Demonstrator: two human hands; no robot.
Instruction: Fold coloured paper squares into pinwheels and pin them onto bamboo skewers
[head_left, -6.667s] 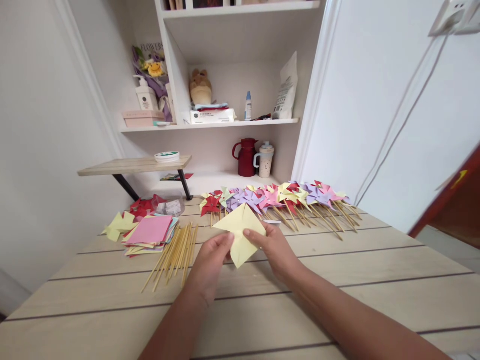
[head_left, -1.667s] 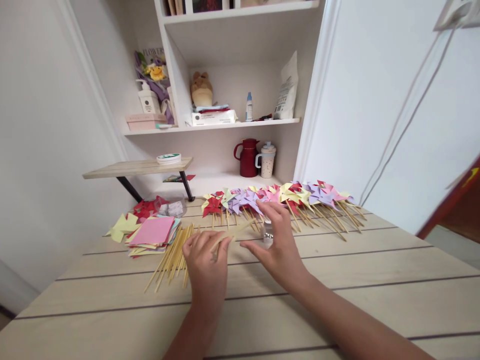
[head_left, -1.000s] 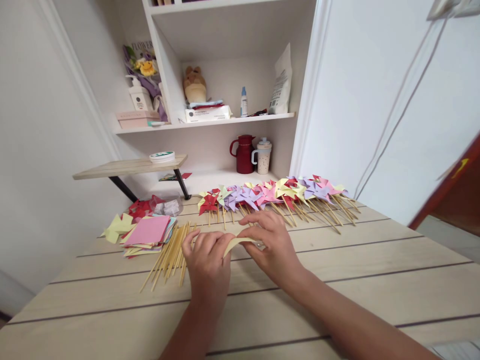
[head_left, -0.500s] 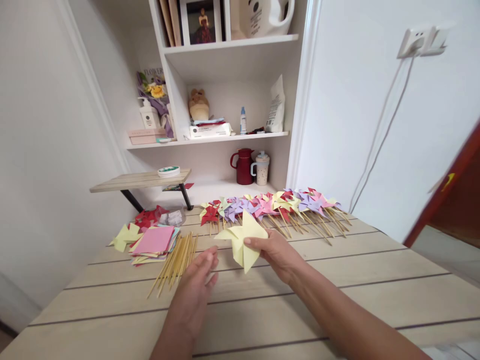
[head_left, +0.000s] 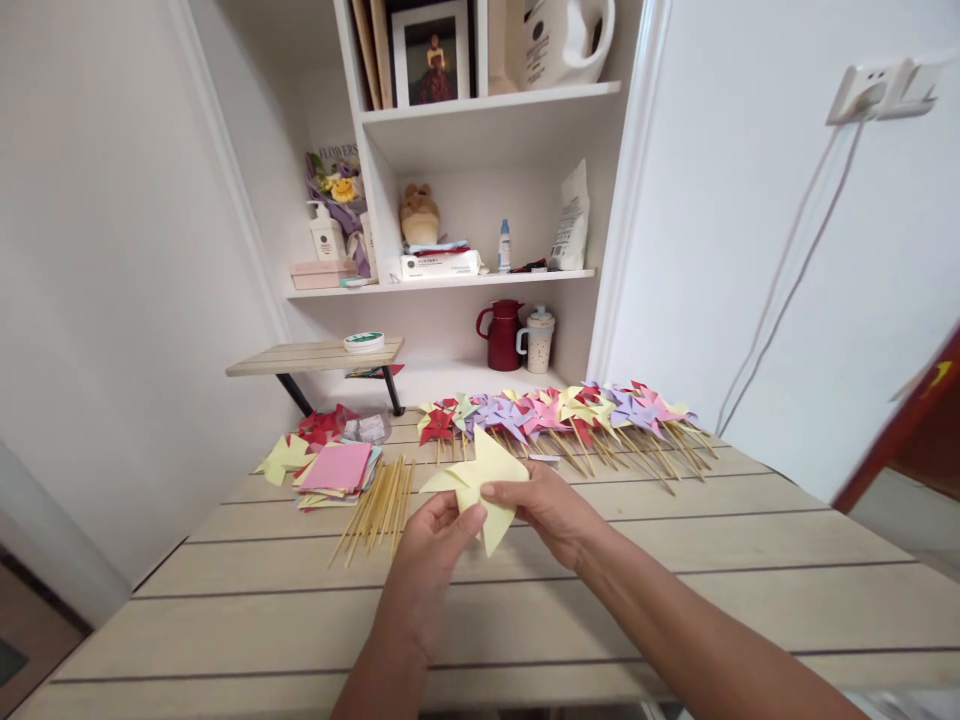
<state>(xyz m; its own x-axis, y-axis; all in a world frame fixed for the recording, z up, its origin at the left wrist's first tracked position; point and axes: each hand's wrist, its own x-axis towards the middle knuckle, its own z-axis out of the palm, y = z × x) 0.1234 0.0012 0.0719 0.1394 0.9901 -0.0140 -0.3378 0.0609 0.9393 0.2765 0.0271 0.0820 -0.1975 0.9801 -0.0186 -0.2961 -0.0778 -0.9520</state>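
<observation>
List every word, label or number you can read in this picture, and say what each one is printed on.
"FLOWERS": on the bouquet wrap.
Unreadable, too small or blurred: print on the white jug, tissue pack, white bag, pump bottle.
No text on the yellow paper pinwheel.

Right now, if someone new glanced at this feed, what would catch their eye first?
The yellow paper pinwheel at centre, pinched between the left hand and right hand above the table. Behind it, a long row of coloured pinwheels on sticks lies along the table's far edge. To the left sit loose bamboo sticks beside a stack of coloured paper.
</observation>
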